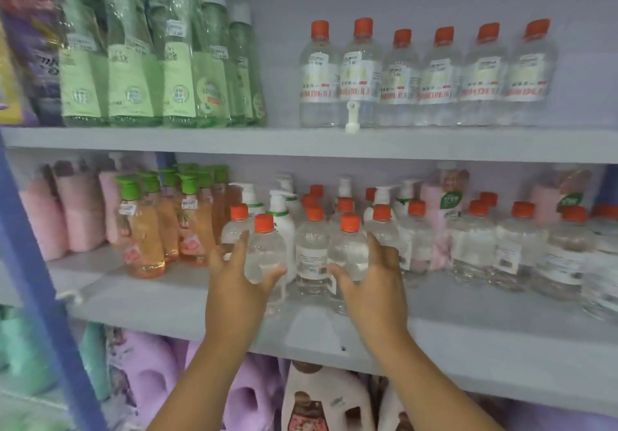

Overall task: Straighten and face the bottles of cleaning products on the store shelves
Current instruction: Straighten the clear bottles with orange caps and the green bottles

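On the middle shelf (167, 300) stand several clear bottles with orange caps. My left hand (235, 280) grips one clear bottle (266, 246) near the front edge, fingers and thumb curled round its body. My right hand (371, 276) grips a second clear bottle (347, 246) a little to the right. Between the two stands a third clear bottle (312, 256) with its white label facing me. More orange-capped bottles (475, 250) run to the right, some turned at different angles.
Orange-liquid bottles with green caps (147, 230) stand left of my hands, white pump bottles (281, 216) behind. The upper shelf carries green bottles (133, 62) and a row of clear orange-capped ones (434, 76). Purple jugs (254, 394) sit below. A blue upright (36, 280) stands at left.
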A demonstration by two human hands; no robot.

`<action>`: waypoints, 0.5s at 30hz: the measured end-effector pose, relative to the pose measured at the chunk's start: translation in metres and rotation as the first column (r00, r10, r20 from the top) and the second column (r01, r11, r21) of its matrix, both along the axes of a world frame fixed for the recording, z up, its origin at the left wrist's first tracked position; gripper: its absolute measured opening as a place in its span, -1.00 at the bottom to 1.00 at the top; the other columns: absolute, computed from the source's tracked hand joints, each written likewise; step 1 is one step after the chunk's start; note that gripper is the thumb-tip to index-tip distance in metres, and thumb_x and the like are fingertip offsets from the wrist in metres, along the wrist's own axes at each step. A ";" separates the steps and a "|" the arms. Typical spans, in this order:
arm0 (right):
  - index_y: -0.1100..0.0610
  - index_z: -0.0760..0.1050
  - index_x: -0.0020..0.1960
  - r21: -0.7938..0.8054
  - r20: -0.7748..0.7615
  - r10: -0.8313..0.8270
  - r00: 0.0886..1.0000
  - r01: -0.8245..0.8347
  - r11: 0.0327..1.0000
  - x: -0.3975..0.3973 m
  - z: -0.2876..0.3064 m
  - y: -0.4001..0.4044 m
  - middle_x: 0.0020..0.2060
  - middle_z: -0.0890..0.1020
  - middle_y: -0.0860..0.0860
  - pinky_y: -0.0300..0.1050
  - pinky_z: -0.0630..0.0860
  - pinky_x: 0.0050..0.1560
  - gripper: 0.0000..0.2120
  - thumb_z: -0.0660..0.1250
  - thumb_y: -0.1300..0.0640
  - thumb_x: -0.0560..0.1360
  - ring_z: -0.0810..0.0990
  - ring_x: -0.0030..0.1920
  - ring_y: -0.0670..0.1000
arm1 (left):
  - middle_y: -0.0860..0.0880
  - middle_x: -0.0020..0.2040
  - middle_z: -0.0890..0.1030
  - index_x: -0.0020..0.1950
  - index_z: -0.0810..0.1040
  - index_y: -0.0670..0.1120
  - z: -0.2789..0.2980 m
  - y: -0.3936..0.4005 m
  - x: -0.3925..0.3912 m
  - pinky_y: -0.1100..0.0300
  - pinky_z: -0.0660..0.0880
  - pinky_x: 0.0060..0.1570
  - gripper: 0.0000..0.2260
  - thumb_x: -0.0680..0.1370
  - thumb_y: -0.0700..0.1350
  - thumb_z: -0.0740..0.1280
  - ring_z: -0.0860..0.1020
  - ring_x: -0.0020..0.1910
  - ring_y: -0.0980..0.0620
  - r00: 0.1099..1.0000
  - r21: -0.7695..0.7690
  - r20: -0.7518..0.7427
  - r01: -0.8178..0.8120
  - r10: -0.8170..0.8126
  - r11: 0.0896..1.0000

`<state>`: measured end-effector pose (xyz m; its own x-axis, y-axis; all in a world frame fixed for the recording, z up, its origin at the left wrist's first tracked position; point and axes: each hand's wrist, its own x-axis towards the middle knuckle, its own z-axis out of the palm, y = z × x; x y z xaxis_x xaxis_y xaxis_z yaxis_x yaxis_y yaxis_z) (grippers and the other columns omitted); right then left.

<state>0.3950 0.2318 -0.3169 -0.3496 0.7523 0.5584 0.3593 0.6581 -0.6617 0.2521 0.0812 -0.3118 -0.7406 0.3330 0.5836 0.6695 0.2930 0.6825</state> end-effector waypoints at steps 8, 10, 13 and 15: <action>-0.14 0.37 0.48 -0.098 -0.105 -0.066 0.992 0.056 0.994 0.094 -0.013 0.052 0.25 0.42 -0.16 -0.27 0.53 0.04 -0.41 0.45 -0.19 0.51 0.53 0.10 -0.23 | 0.15 0.30 0.40 0.33 0.39 0.13 0.006 0.065 0.107 0.28 0.33 0.29 -0.55 0.50 0.10 0.47 0.41 0.33 0.10 0.949 0.190 -0.180 0.292 -0.259 0.937; -0.12 0.41 0.44 -0.190 -0.160 -0.133 0.978 0.102 0.977 0.138 -0.005 0.083 0.22 0.46 -0.14 -0.39 0.49 -0.07 -0.47 0.47 -0.12 0.52 0.54 0.07 -0.25 | 0.30 0.24 0.40 0.27 0.41 0.22 0.008 0.099 0.139 0.28 0.41 0.21 -0.65 0.55 0.07 0.44 0.45 0.26 0.27 0.883 0.158 -0.074 0.470 -0.464 0.868; -0.13 0.47 0.33 -0.179 -0.220 -0.236 0.946 0.199 0.963 0.203 0.011 0.128 0.17 0.52 -0.11 -0.33 0.53 -0.06 -0.60 0.48 0.00 0.53 0.57 0.01 -0.24 | 0.25 0.23 0.47 0.27 0.43 0.23 0.011 0.153 0.172 0.40 0.46 0.15 -0.65 0.55 0.01 0.45 0.48 0.19 0.36 0.811 0.169 0.037 0.570 -0.583 0.804; -0.11 0.50 0.28 -0.150 -0.256 -0.270 0.928 0.237 0.960 0.228 0.020 0.151 0.16 0.54 -0.09 -0.24 0.55 -0.03 -0.65 0.48 0.05 0.53 0.60 0.00 -0.16 | 0.14 0.29 0.50 0.34 0.45 0.19 0.015 0.194 0.185 0.40 0.46 0.12 -0.59 0.55 0.01 0.49 0.53 0.21 0.21 0.791 0.147 0.069 0.594 -0.608 0.791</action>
